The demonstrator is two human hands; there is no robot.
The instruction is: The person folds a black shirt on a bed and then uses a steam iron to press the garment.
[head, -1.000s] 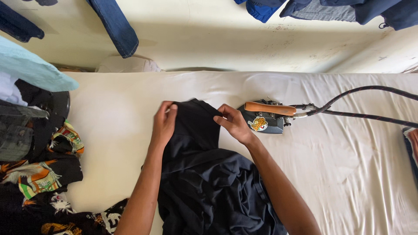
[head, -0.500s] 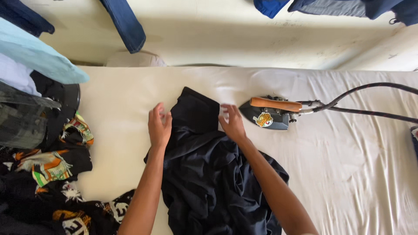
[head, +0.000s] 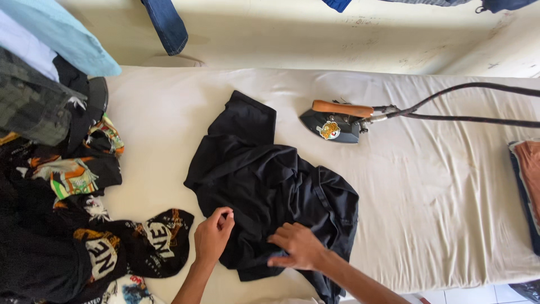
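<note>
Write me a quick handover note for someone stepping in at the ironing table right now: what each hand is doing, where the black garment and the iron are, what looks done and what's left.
Left hand: pinching the near left edge of the black garment.
Right hand: flat on the garment's near edge, fingers spread.
Black garment: crumpled in the middle of the white padded table, one part stretched toward the far side.
Iron: resting on the table beyond the garment to the right, wooden handle up, cord trailing off right; neither hand touches it.
Pile of printed clothes lies at left.
Done: garment on the table.
Left: it is wrinkled, not yet spread flat or pressed.
</note>
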